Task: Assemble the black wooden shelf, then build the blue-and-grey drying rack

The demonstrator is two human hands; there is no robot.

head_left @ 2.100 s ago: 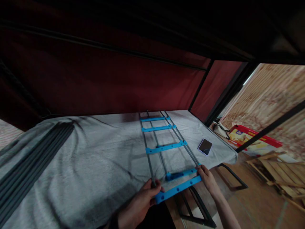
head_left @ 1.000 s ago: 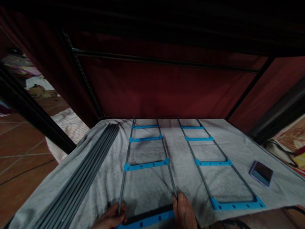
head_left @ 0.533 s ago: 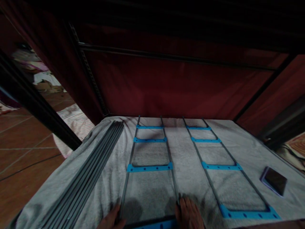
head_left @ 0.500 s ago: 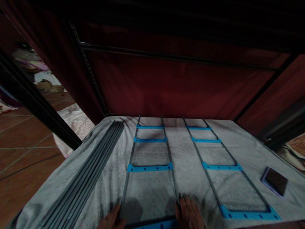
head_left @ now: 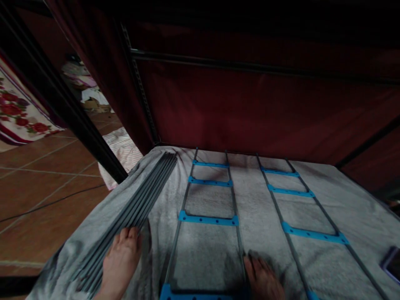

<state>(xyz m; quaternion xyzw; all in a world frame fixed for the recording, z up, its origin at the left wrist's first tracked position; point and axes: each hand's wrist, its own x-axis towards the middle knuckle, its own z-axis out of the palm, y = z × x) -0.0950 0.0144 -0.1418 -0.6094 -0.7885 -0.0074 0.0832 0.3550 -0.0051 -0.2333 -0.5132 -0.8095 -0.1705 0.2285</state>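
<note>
My left hand (head_left: 121, 258) lies over a bundle of long grey rods (head_left: 152, 183) on the left. Its fingers are bent down close together on the rods; whether they grip one is hidden. My right hand (head_left: 264, 277) is closed at the right-hand rod of a ladder-like rack (head_left: 208, 220), beside its near blue crosspiece (head_left: 195, 296). That rack has two grey rods joined by several blue crosspieces with holes, and lies flat in the middle. The right thumb is mostly out of sight.
A second similar rack (head_left: 315, 234) lies to the right, its near end cut off. A phone-like device (head_left: 392, 264) is at the right edge. Grey cloth (head_left: 259, 216) covers the surface, enclosed by a dark frame post (head_left: 71, 100) and a red fabric wall (head_left: 250, 112).
My left hand has left the near end of the middle rack and moved left onto the grey rods. The right hand stays at the rack. The view has turned left.
</note>
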